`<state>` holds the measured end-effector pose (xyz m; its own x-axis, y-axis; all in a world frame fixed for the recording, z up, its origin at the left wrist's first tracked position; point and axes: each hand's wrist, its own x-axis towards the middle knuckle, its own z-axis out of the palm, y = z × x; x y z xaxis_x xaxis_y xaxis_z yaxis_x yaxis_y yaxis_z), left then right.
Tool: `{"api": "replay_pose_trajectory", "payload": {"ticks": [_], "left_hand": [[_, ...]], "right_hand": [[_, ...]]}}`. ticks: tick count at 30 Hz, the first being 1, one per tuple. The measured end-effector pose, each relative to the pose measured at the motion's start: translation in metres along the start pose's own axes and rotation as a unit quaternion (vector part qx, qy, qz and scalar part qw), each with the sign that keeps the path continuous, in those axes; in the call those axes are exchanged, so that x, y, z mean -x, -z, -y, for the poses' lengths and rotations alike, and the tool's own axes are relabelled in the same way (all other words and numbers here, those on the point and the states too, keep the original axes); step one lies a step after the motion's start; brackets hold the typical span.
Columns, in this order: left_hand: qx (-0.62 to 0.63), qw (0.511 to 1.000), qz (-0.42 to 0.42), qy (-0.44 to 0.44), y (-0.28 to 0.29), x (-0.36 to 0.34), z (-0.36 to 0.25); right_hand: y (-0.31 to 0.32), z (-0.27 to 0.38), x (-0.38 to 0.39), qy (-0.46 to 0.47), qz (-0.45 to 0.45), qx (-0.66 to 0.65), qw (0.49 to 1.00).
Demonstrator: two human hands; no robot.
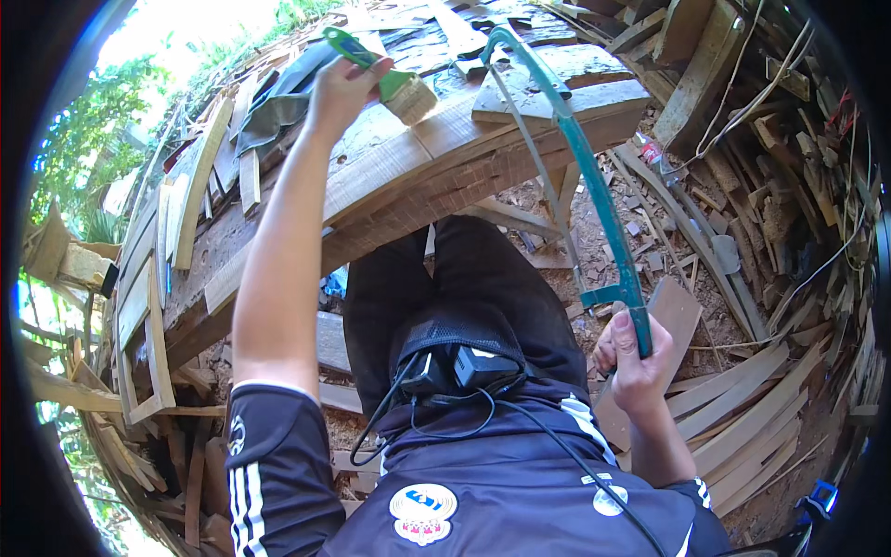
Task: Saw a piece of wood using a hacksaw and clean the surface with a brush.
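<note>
My left hand is closed around a green-handled paintbrush with pale bristles, held over the wooden workbench. The bristles hang at the bench's near edge; whether they touch the wood I cannot tell. My right hand grips the lower end of a green bow saw. Its frame stands tilted upward, with the thin blade on its left side and the far end over a wooden board on the bench.
Wood strips and a dark cloth or sheet lie on the bench's left part. Scrap wood is heaped along the right. Chips and sawdust cover the ground. A cable runs down from the pouch at my waist.
</note>
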<state>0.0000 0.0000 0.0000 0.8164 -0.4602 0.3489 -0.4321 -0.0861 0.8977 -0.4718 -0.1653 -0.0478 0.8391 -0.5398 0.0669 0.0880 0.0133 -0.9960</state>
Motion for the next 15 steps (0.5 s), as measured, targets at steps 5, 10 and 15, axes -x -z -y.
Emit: {"api": "replay_pose_trajectory", "payload": {"ticks": [5,10,15], "left_hand": [[-0.447,0.871,-0.19,-0.077,0.024,-0.008,0.044],[-0.081,0.99,-0.112,0.014,0.032,0.003,0.008],[-0.313,0.941,-0.131,0.005,0.025,0.015,0.021]], "right_hand": [[0.003,-0.003,-0.012,-0.003,-0.004,-0.006,1.0],[0.0,0.0,-0.012,-0.021,-0.005,-0.03,0.999],[-0.001,-0.004,-0.008,-0.009,0.01,-0.054,0.998]]}}
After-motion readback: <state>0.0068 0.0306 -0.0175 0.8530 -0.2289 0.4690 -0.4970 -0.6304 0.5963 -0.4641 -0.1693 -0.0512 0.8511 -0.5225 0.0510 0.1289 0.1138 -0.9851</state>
